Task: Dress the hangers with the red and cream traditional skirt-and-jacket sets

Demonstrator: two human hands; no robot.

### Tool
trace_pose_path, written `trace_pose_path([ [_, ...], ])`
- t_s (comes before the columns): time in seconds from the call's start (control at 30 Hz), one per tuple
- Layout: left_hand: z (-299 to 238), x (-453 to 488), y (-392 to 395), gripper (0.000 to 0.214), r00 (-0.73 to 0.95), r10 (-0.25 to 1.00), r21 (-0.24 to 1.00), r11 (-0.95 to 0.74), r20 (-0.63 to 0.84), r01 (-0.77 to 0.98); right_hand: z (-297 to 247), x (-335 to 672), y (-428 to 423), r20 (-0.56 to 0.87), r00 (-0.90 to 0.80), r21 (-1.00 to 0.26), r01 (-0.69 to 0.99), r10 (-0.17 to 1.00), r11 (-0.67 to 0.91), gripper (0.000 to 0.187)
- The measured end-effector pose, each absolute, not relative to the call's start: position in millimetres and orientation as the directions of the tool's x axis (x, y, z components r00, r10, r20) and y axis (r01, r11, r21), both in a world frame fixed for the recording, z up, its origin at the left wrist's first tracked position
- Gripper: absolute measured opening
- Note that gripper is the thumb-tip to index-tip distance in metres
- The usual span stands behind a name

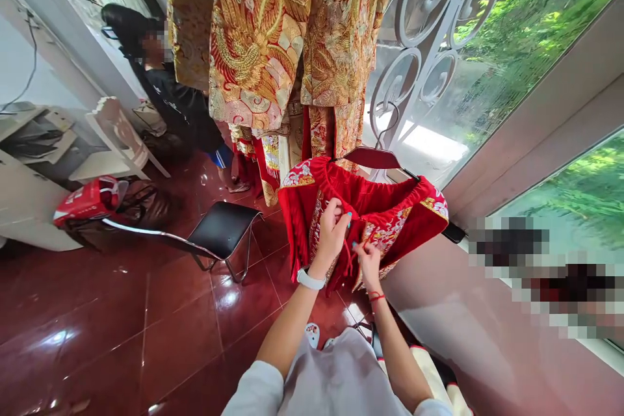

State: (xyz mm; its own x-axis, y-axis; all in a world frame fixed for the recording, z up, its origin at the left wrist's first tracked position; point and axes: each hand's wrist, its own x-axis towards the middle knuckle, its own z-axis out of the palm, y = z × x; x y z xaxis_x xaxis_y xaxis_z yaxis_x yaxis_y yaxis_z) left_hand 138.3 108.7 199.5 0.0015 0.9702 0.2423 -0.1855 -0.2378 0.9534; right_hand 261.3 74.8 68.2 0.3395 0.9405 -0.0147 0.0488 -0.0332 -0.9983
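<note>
A red embroidered skirt [390,198] with a gathered waist hangs by its waistband from a dark red hanger [375,157] in front of me. My left hand [333,231] is closed at the front of the waistband, fingertips pinched on a red cord. Lower and to the right, my right hand [368,261] pinches the same red cord [349,253], whose loose ends dangle between my hands. White and gold embroidery [390,232] covers the front panel beside my right hand. Exactly how the cord runs under my fingers is hidden.
Gold and red embroidered garments [263,45] hang above and behind the skirt. A black chair [221,231] stands on the red tiled floor [180,312] at left, near a red bag [92,198]. Another person [180,104] is at back left. A window [536,52] lines the right side.
</note>
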Motion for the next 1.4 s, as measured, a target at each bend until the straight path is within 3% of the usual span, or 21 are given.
trace_pose_path([
  [0.13, 212, 127, 110, 0.017, 0.066, 0.965, 0.958, -0.243, 0.256, -0.152, 59, 255, 53, -0.051, 0.297, -0.997, 0.032, 0.953, -0.063, 0.05],
  [0.3, 196, 140, 116, 0.024, 0.154, 0.972, 0.96, -0.137, 0.178, -0.243, 128, 263, 77, 0.176, 0.352, -0.983, 0.108, 0.919, 0.146, 0.04],
  [0.47, 190, 151, 112, 0.026, 0.144, 0.978, 0.964, -0.113, 0.15, -0.242, 154, 268, 103, 0.203, 0.445, -0.979, 0.096, 0.872, 0.179, 0.04],
  [0.77, 199, 143, 114, 0.014, 0.13, 0.966, 0.957, -0.19, 0.222, -0.22, 122, 265, 97, 0.008, 0.202, -0.974, -0.219, 0.979, 0.054, 0.041],
  [1.03, 203, 129, 110, 0.016, 0.025, 0.983, 0.955, -0.172, 0.184, -0.24, 69, 252, 94, 0.033, 0.257, -0.997, 0.079, 0.966, 0.013, 0.038],
  [1.1, 199, 115, 110, 0.015, -0.059, 0.983, 0.97, -0.184, 0.176, -0.159, 64, 262, 89, 0.013, 0.191, -0.994, 0.11, 0.982, -0.008, 0.037],
  [1.17, 197, 98, 114, 0.013, -0.245, 0.936, 0.965, -0.262, 0.254, -0.002, 75, 284, 86, 0.051, 0.199, -0.988, 0.154, 0.979, 0.021, 0.034],
  [1.23, 201, 86, 121, 0.019, -0.478, 0.762, 0.9, -0.353, 0.436, 0.258, 102, 312, 91, 0.188, 0.391, -0.97, 0.219, 0.901, 0.108, 0.04],
  [1.27, 206, 83, 127, 0.028, -0.532, 0.654, 0.84, -0.36, 0.538, 0.407, 120, 323, 98, 0.288, 0.554, -0.948, 0.278, 0.781, 0.153, 0.047],
  [1.33, 218, 85, 142, 0.049, -0.492, 0.542, 0.702, -0.291, 0.681, 0.65, 158, 338, 119, 0.443, 0.694, -0.885, 0.438, 0.567, 0.155, 0.064],
  [1.4, 230, 93, 161, 0.057, -0.37, 0.61, 0.587, -0.198, 0.7, 0.785, 188, 340, 144, 0.529, 0.679, -0.788, 0.616, 0.509, -0.003, 0.079],
])
